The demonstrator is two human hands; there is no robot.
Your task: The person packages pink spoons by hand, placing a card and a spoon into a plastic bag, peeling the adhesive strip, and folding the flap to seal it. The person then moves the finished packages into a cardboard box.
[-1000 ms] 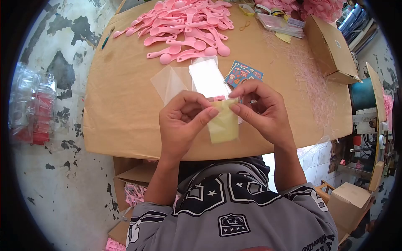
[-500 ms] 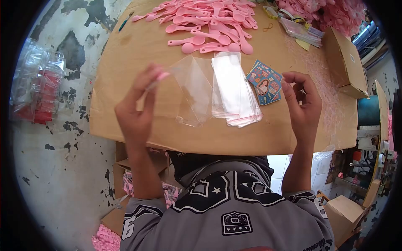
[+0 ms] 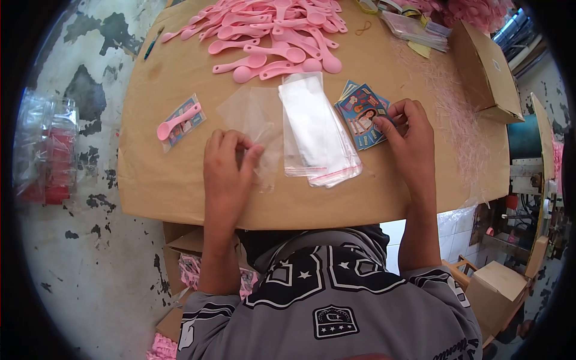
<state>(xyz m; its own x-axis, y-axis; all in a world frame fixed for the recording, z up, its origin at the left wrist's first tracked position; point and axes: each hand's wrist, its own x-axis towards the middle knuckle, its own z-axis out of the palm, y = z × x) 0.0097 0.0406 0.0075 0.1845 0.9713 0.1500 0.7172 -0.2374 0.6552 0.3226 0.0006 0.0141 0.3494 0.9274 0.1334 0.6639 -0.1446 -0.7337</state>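
Note:
My right hand [image 3: 414, 135] pinches the edge of a stack of blue printed cards [image 3: 362, 113], fingertips behind and thumb on top. My left hand [image 3: 230, 165] hovers over or rests on a loose clear plastic bag [image 3: 246, 108], fingers slightly curled and thumb apart, with nothing visible in it. Between the hands lies a pile of clear bags [image 3: 309, 123] with pinkish seal strips. To the left, a pink measuring spoon [image 3: 178, 122] lies together with a blue card in a clear bag [image 3: 193, 103]. A heap of pink measuring spoons [image 3: 282, 36] covers the far side.
A green pen [image 3: 153, 43] lies at the far left of the brown table [image 3: 162, 186]. Tape rolls and a packet of plastic [image 3: 414, 30] sit at the far right, beside a cardboard box [image 3: 485, 72]. Thin pink strands [image 3: 447, 108] are strewn near the right edge.
The bagged spoon and card now lie on the table at left. My left hand has moved right and nearer my body, to the loose bag. My right hand has closed on the cards.

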